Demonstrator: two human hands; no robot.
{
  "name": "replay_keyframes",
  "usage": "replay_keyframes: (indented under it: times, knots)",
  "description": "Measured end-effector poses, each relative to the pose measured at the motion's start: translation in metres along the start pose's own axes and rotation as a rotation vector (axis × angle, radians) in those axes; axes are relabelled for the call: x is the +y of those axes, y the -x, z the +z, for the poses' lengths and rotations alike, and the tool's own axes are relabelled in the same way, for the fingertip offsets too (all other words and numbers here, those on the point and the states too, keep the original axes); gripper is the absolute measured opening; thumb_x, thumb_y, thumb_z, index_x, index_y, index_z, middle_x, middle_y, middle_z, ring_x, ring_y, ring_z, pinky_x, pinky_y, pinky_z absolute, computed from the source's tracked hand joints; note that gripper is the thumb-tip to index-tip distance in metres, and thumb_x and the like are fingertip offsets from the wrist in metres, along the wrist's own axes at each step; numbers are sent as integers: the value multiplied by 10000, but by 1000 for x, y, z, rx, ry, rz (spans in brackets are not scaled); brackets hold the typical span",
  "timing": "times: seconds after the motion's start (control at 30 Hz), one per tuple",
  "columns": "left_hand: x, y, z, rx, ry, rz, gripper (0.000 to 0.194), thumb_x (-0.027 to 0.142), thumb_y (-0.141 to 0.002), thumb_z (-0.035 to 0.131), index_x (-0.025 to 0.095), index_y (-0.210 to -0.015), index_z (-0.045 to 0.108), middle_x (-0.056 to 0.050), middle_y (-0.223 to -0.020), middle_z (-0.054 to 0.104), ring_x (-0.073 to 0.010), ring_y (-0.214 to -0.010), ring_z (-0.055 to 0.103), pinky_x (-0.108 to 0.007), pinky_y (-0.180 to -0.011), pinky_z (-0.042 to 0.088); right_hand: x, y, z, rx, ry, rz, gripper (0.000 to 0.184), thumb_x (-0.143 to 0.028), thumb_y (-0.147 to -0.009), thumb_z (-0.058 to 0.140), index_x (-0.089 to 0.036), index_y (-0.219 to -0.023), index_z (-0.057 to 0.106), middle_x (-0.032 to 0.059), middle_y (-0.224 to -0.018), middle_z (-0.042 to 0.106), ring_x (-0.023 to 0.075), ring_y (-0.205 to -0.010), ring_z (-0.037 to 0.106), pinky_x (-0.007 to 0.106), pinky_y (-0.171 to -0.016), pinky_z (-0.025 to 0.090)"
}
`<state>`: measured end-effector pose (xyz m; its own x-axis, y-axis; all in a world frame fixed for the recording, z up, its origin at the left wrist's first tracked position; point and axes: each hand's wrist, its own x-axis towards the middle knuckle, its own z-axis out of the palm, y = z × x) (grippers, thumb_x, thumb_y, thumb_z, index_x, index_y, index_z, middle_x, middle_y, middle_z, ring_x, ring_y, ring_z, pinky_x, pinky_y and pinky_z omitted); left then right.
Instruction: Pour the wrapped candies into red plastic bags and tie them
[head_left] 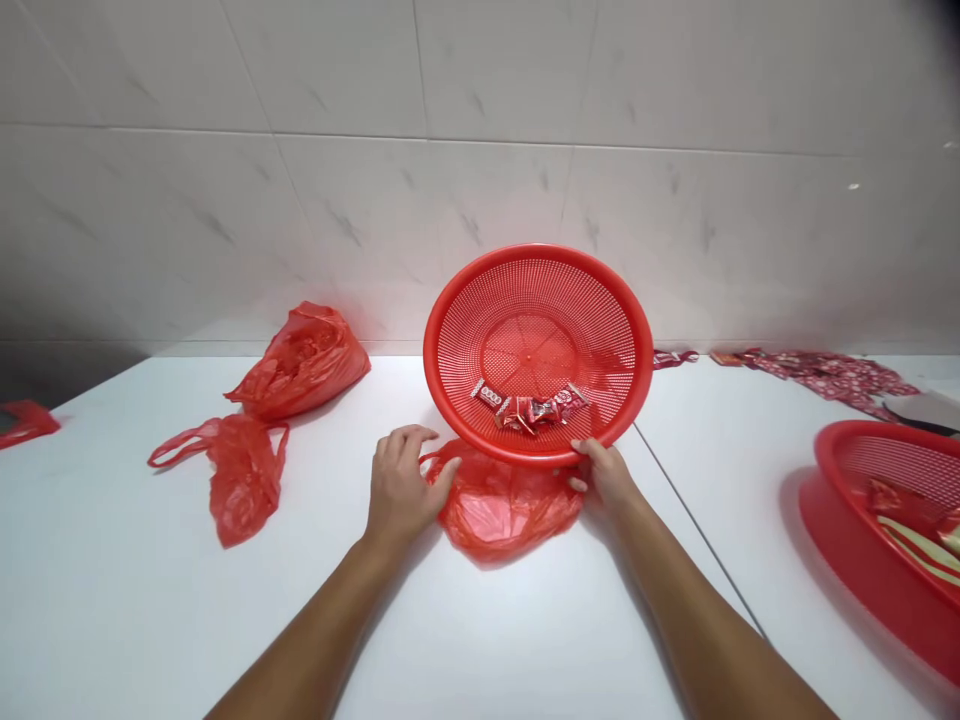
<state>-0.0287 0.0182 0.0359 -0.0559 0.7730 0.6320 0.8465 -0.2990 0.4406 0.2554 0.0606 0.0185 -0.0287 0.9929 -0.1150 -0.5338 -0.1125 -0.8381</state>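
Note:
A round red plastic colander is tilted toward me over the white table. Several small red wrapped snacks lie at the low side inside it. My right hand grips the colander's near rim on the right, thumb on top. Beneath that rim a thin red plastic bag lies on the table, partly hidden by the colander. My left hand is at the bag's left edge, thumb and fingers apart; whether it touches the bag's handle I cannot tell.
Two more red plastic bags, one bulky and one smaller with handles, lie to the left. Another red basket with packets stands at the right edge. Red packets are spread along the tiled wall. A seam crosses the table.

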Motion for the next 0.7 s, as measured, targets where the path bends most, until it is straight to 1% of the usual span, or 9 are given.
replay_keyframes:
  times: [0.07,0.1,0.17,0.2,0.3,0.4,0.57,0.63,0.7]
  knots:
    - [-4,-1,2,-126,17,-184,504,445,-835,753,210,-1266,641,-112,-1210,704,-330,-1116,651,-487,-970,522,-2,0,-1,17,16,-14,283,-330,-600,821,-169,-724,624,-9,-621,606,68,-423,409,183,-319,292]
    - [-6,-2,3,-215,63,-273,528,468,-837,741,212,-1286,632,-100,-1174,724,-316,-1071,678,-456,-931,534,-3,1,-2,20,29,-15,280,-339,-602,819,-172,-704,618,-13,-600,596,70,-406,404,195,-316,305]
    - [-10,-2,7,-351,164,-416,434,479,-861,695,220,-1208,670,-59,-1009,760,-272,-917,718,-385,-827,537,-4,1,-4,13,57,-15,275,-357,-617,808,-178,-677,608,-17,-561,579,78,-372,403,216,-314,325]
    - [-12,-2,8,-380,206,-462,357,471,-872,671,223,-1128,698,-40,-922,762,-253,-849,720,-357,-783,526,-4,0,-5,8,68,-16,270,-362,-624,801,-178,-673,610,-14,-553,579,81,-359,404,225,-314,331]
    - [-18,-5,11,-344,307,-522,234,443,-862,655,221,-871,729,-22,-791,755,-227,-755,703,-314,-715,490,-5,-1,-11,-14,118,-19,247,-361,-640,784,-174,-686,628,9,-558,605,100,-352,430,244,-320,343]
    - [-25,-8,11,-266,430,-573,233,439,-803,718,210,-763,733,-35,-791,768,-226,-773,690,-300,-721,480,-4,-4,-17,-29,195,-13,244,-370,-643,775,-176,-652,629,20,-530,599,123,-357,455,257,-326,344]
    - [-30,-10,12,-238,584,-663,299,473,-754,772,179,-784,725,-64,-817,772,-221,-783,693,-302,-729,499,1,-7,-20,-46,231,-13,249,-385,-636,768,-184,-615,623,17,-487,573,129,-358,441,267,-348,344]
    - [-30,-10,11,-238,671,-717,350,497,-740,785,167,-826,707,-61,-783,754,-203,-715,682,-297,-682,500,3,-6,-19,-44,234,-14,257,-386,-635,761,-194,-589,597,6,-449,531,128,-358,422,267,-350,332]
    - [-30,-11,10,-236,764,-772,394,502,-726,796,160,-887,685,-12,-651,678,-161,-584,613,-277,-606,468,5,-5,-18,-38,234,-12,260,-386,-635,753,-203,-577,578,-4,-427,498,128,-358,407,270,-349,323]
